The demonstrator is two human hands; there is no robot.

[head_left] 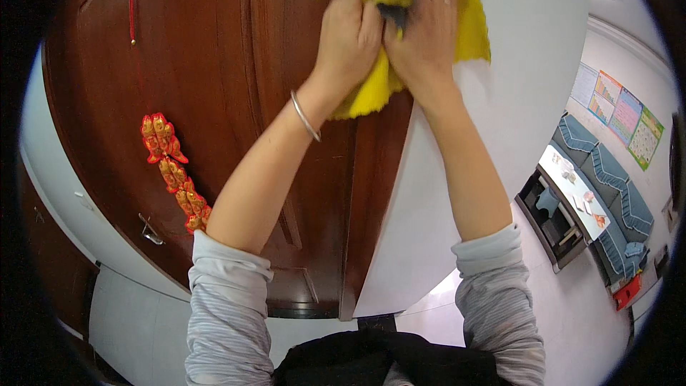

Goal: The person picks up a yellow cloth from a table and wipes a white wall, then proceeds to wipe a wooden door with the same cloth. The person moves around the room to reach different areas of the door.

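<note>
Left hand (350,32) and right hand (423,43) gripping 1 bunched yellow-and-grey fabric cloth (472,25), raised before dark-brown panelled wooden door (193,57), thin silver bangle (303,118) on left wrist

- Two hands are counted: one left hand (349,39), one right hand (427,53).
- Two rolled sleeves (227,300) are noted.
- One bracelet (304,118) is recorded.
- One yellow-and-grey cloth (470,21) is recorded.
- Two brown doors (186,50) are counted.
- One sofa (604,164) is listed.
- One table (568,187) is listed.
- At least four wall posters (626,114) are counted.
</note>
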